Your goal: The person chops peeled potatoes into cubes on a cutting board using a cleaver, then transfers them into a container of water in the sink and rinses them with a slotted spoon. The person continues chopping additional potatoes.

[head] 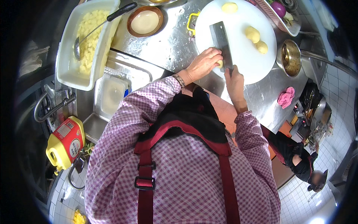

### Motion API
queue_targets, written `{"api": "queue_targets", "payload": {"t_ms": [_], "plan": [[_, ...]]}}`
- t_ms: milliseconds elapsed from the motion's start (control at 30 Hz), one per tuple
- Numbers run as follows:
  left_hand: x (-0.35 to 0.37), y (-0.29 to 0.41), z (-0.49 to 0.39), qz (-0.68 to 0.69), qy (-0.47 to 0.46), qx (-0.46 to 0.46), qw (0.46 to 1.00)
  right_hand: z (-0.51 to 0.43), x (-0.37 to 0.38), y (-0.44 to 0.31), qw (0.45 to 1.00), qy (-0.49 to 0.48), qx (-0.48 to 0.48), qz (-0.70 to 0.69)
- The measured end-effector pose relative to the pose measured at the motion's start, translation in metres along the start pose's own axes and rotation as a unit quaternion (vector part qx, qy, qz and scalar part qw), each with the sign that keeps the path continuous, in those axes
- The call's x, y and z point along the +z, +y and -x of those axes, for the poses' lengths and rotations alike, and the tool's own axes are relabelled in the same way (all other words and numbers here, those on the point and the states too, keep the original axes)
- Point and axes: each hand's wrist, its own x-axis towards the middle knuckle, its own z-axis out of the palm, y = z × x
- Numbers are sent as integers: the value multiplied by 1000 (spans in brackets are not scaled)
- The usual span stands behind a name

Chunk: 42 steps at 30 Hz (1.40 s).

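My right hand [234, 84] grips the handle of a cleaver [222, 40], whose broad blade lies over the left part of a round white cutting board [246, 74]. At the board's lower left edge, my left hand [203, 63] holds a peeled potato piece [220, 64] beside the blade. Its fingertips are close to the metal. Two peeled potatoes, one upper [252, 34] and one lower [261, 47], touch each other right of the cleaver. Another pale potato piece [230, 7] lies near the top of the board.
A white tub [93, 81] of cubed potatoes in water, with a ladle [77, 49], stands left over the sink. Around the board are a brown-rimmed bowl [145, 21], a yellow peeler-like tool [192, 23], a metal bowl [291, 58] and a pink cloth [285, 97]. A co-worker [296, 156] stands at right.
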Motion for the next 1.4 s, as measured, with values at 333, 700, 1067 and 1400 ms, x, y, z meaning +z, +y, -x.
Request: {"api": "queue_targets", "payload": {"t_ms": [333,700,1067,1400], "plan": [[21,3,-19,-37,36,-4,999,-21,-24,42,995,-38,6,-97],[40,10,-29,-121,0,-11,993,-7,-36,41,981,-63,105,-153],[50,-4,-18,-162,-35,-4,986,-9,-89,84,936,-3,190,-296],[8,-6,-3,-70,-104,15,992,15,-92,55,991,-30,86,-99]]}}
